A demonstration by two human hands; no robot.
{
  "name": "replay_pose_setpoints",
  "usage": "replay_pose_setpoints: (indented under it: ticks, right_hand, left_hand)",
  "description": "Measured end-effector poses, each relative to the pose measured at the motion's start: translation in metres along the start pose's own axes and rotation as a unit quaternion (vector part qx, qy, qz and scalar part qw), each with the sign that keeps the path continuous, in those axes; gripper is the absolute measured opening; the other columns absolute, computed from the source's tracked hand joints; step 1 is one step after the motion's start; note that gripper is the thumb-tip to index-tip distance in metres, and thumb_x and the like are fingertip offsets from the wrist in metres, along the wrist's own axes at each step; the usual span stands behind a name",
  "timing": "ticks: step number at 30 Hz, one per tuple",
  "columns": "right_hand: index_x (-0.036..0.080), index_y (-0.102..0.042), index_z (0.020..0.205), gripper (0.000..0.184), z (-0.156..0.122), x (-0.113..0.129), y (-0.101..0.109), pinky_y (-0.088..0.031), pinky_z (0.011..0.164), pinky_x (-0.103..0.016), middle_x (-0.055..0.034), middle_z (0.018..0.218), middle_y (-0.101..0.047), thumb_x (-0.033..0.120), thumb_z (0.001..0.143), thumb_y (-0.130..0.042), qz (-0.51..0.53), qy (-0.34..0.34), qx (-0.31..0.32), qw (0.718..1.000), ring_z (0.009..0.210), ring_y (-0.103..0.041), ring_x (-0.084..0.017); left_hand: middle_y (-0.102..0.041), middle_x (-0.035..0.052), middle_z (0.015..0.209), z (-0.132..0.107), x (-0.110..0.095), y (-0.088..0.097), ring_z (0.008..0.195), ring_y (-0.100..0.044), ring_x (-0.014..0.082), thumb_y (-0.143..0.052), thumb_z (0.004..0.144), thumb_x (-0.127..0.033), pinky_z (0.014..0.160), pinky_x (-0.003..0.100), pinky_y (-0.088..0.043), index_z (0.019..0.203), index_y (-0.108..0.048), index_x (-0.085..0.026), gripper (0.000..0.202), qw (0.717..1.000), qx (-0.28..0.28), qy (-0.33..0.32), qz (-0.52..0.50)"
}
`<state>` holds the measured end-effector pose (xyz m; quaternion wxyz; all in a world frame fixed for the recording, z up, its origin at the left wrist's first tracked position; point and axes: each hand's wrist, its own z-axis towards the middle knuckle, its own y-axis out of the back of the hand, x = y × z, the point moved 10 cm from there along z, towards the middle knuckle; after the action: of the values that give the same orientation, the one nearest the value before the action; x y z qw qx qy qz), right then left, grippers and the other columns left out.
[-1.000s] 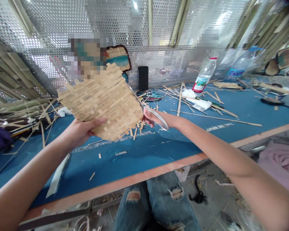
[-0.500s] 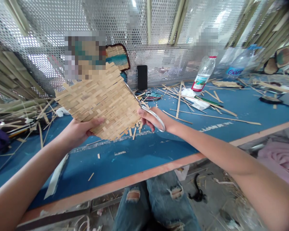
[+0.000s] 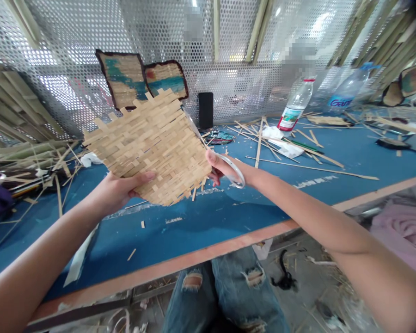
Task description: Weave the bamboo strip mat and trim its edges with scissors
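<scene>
A woven bamboo mat (image 3: 149,143) with uneven strip ends is held up above the blue table. My left hand (image 3: 125,187) grips its lower left edge, thumb across the front and fingers hidden behind. At the mat's right edge, my right hand (image 3: 225,167) is closed on a pair of scissors (image 3: 236,172). One pale handle loop shows beside the hand, and a blade runs up along the mat's right side. Part of the blades is hidden by the mat, so how far apart they are I cannot tell.
Loose bamboo strips (image 3: 263,143) litter the blue table (image 3: 194,226). Behind them stand a red-capped bottle (image 3: 294,108), a large plastic bottle (image 3: 348,90) and a black phone (image 3: 205,110). Painted woven pieces (image 3: 125,76) lean on the perforated metal screen (image 3: 166,27). Bamboo poles (image 3: 17,101) rest at left.
Both hands have moved slightly right with the mat and the scissors. The mat is tilted a little differently, and the painted pieces behind it show more clearly.
</scene>
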<state>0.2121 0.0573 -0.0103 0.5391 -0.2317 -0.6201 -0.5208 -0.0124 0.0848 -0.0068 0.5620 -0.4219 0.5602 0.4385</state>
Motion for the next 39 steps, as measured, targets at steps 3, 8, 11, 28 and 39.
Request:
replay_pose_setpoints:
  ticks: [3, 8, 11, 28, 39]
  right_hand:
    - [0.020, -0.051, 0.067, 0.076, -0.005, 0.001, 0.001, -0.052, 0.046, -0.024, 0.0031, 0.047, -0.047, 0.093, 0.085, -0.038, 0.004, 0.006, -0.032, 0.999, 0.042, -0.051, -0.011]
    - [0.020, -0.053, 0.065, 0.075, -0.007, -0.001, -0.001, -0.047, 0.038, -0.024, 0.0039, 0.042, -0.044, 0.091, 0.085, -0.043, 0.019, -0.011, -0.055, 0.998, 0.036, -0.048, -0.011]
    - [0.021, -0.052, 0.065, 0.078, -0.003, -0.005, -0.002, -0.054, 0.045, -0.028, 0.0034, 0.041, -0.044, 0.096, 0.081, -0.038, 0.022, -0.022, -0.029, 0.999, 0.037, -0.047, -0.011]
    - [0.022, -0.048, 0.060, 0.076, -0.002, -0.018, 0.006, -0.055, 0.049, -0.030, 0.0014, 0.043, -0.045, 0.092, 0.088, -0.032, -0.027, -0.029, -0.047, 0.998, 0.041, -0.051, -0.013]
    - [0.021, -0.061, 0.084, 0.075, -0.004, -0.003, 0.010, -0.057, 0.058, -0.034, -0.0015, 0.061, -0.057, 0.091, 0.088, -0.035, -0.020, -0.015, -0.056, 0.998, 0.059, -0.064, -0.020]
  left_hand:
    - [-0.079, 0.0124, 0.115, 0.002, 0.002, 0.002, 0.098, -0.077, 0.0333, -0.100, 0.053, -0.039, 0.062, 0.031, -0.067, 0.108, -0.078, -0.017, 0.063, 1.000, -0.001, -0.001, 0.004]
    - [-0.080, 0.0104, 0.109, 0.004, 0.000, 0.003, 0.095, -0.077, 0.0302, -0.098, 0.055, -0.038, 0.062, 0.029, -0.066, 0.107, -0.078, -0.018, 0.059, 1.000, 0.006, -0.015, 0.013]
    - [-0.080, 0.0113, 0.108, 0.004, 0.001, 0.003, 0.094, -0.077, 0.0308, -0.098, 0.053, -0.040, 0.061, 0.030, -0.066, 0.106, -0.078, -0.017, 0.061, 1.000, 0.007, -0.009, 0.020]
    - [-0.079, 0.0122, 0.115, 0.002, 0.017, -0.007, 0.103, -0.076, 0.0401, -0.096, 0.060, -0.039, 0.078, 0.053, -0.067, 0.115, -0.077, -0.021, 0.061, 0.999, 0.036, 0.028, 0.027]
    - [-0.077, 0.0146, 0.125, 0.000, 0.023, -0.019, 0.106, -0.076, 0.0380, -0.095, 0.064, -0.041, 0.080, 0.047, -0.069, 0.119, -0.076, -0.020, 0.062, 0.995, 0.089, 0.046, 0.017]
